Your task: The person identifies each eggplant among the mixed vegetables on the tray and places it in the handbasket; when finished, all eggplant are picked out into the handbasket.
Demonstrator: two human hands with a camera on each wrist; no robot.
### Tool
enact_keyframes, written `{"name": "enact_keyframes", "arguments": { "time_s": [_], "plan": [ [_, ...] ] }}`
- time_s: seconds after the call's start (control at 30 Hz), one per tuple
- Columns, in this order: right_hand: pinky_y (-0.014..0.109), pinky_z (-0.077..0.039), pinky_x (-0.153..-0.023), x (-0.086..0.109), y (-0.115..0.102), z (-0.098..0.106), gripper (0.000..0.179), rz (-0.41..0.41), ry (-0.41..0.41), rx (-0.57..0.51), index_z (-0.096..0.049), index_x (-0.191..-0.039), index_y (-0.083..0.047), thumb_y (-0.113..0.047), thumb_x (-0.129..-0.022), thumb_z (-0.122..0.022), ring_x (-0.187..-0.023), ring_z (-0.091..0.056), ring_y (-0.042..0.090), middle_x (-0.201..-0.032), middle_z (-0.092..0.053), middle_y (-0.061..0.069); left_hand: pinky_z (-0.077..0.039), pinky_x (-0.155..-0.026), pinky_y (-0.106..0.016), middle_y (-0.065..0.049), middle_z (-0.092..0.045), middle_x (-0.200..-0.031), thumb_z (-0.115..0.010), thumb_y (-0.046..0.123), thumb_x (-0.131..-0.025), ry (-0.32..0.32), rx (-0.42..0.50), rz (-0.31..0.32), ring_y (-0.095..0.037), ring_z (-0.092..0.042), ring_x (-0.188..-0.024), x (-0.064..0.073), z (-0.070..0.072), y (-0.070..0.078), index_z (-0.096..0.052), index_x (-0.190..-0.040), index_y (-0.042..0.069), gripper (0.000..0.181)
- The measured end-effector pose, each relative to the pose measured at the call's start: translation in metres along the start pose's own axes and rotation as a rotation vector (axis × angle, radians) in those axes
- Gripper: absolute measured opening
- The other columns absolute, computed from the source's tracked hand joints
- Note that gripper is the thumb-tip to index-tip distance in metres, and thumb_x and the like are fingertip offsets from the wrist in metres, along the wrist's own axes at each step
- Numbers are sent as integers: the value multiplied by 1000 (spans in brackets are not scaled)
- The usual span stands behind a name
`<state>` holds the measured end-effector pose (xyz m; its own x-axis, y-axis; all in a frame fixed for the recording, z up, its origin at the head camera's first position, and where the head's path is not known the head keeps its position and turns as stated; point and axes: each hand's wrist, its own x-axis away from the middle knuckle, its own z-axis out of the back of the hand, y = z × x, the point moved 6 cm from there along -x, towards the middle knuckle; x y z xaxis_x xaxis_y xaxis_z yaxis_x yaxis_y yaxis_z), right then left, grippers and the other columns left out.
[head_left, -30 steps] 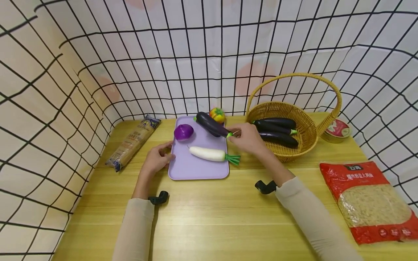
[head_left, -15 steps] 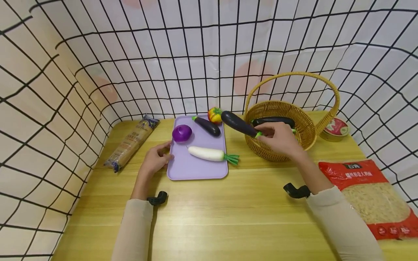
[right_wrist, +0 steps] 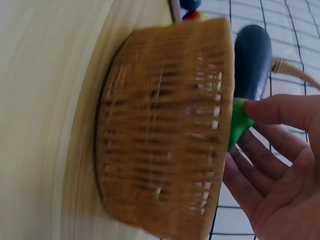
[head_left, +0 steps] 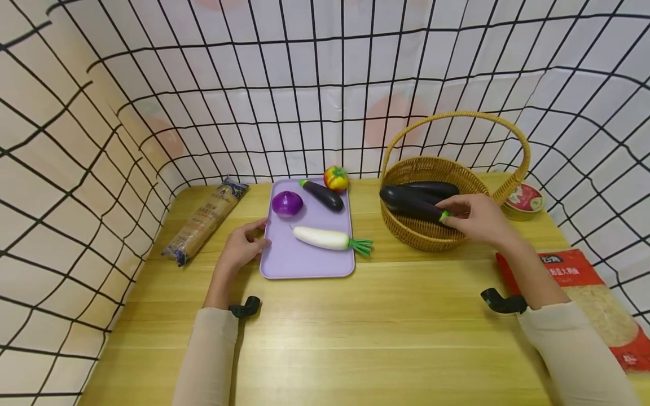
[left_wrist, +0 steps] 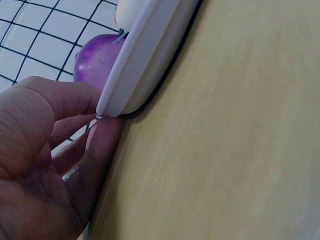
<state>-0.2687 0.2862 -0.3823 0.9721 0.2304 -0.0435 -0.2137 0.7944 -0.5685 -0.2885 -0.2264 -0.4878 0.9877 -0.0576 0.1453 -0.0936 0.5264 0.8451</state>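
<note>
My right hand [head_left: 479, 217] pinches the green stem end of a dark purple eggplant [head_left: 411, 203], also seen over the rim in the right wrist view. The eggplant lies slanted over the opening of the wicker basket [head_left: 421, 239], its round end at the left rim. Other eggplants [head_left: 437, 189] lie under and behind it, partly hidden. My left hand [head_left: 242, 245] holds the left edge of the lilac tray [head_left: 304, 268], fingertips at the rim. On the tray are a purple onion [head_left: 287, 203], a smaller eggplant [head_left: 323, 196] and a white radish [head_left: 321, 238], its green top overhanging the right edge.
A red-yellow fruit or vegetable [head_left: 336, 178] sits at the tray's back right corner. A noodle pack [head_left: 205, 223] lies left, a round tin [head_left: 525, 202] right of the basket, and a red bag [head_left: 594, 304] under the right forearm. The basket handle [head_left: 459, 115] arches high; wire mesh stands behind.
My right hand has carried the eggplant rightward from above the tray to the basket and lowered it there. My left hand has stayed at the tray's edge.
</note>
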Motion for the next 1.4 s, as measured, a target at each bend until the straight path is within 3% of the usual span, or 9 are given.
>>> {"name": "enact_keyframes", "arguments": {
  "time_s": [0.27, 0.43, 0.57, 0.83, 0.97, 1.13, 1.23, 1.4],
  "plan": [
    [36, -53, -76, -1, 21, -1, 32, -18, -81, 79, -73, -123, -2, -14, -94, -72, -99, -67, 33, -119, -71, 23, -60, -65, -26, -11, -56, -140, -71, 13, -95, -1, -8, 10, -17, -54, -81, 0, 0, -1, -51, -154, 23, 63],
    [47, -56, -80, -6, 28, -12, 32, 9, -147, 162, -73, -122, -2, -14, -93, -70, -98, -67, 32, -117, -73, 22, -59, -64, -26, -11, -57, -139, -71, 12, -95, 3, -1, 10, -18, -53, -81, 0, 0, -1, -52, -153, 23, 62],
    [55, -56, -85, -8, 28, -18, 32, 10, -186, 154, -72, -123, -1, -12, -94, -69, -103, -68, 36, -116, -73, 21, -60, -64, -26, -10, -57, -139, -72, 11, -94, 6, 13, 14, -17, -54, -81, -1, -2, -2, -53, -153, 24, 63],
    [51, -56, -86, -7, 25, -20, 35, -2, -145, 114, -69, -126, 0, -18, -96, -70, -101, -69, 34, -110, -74, 18, -59, -61, -26, -11, -59, -135, -73, 10, -93, 8, 21, 11, -17, -55, -80, -1, -2, -2, -54, -152, 23, 63],
    [44, -57, -84, -5, 19, -18, 37, 10, -62, 79, -69, -127, -2, -24, -98, -70, -101, -69, 33, -113, -74, 18, -59, -61, -27, -11, -59, -134, -73, 11, -93, 8, 16, 5, -18, -56, -80, -1, -2, -2, -54, -152, 23, 63],
    [23, -54, -76, -3, 7, -18, 41, 7, 37, -25, -67, -129, -4, -32, -100, -69, -100, -69, 31, -114, -73, 17, -59, -62, -26, -11, -59, -136, -73, 11, -93, 2, 5, 21, -18, -56, -80, 0, -3, -5, -54, -152, 24, 63],
    [15, -52, -76, -5, -5, -21, 44, -14, 63, -112, -65, -133, -7, -37, -100, -67, -103, -68, 29, -118, -72, 15, -58, -62, -26, -11, -58, -137, -73, 11, -94, 1, 5, 27, -18, -55, -81, 0, -4, -6, -53, -152, 24, 63],
    [10, -51, -83, -15, -31, -33, 48, -32, 35, -291, -60, -139, -14, -41, -100, -66, -114, -65, 25, -131, -67, 9, -58, -62, -26, -11, -58, -136, -72, 11, -94, 7, 11, 13, -19, -55, -81, 0, -3, -2, -53, -152, 24, 63]
  ]
}}
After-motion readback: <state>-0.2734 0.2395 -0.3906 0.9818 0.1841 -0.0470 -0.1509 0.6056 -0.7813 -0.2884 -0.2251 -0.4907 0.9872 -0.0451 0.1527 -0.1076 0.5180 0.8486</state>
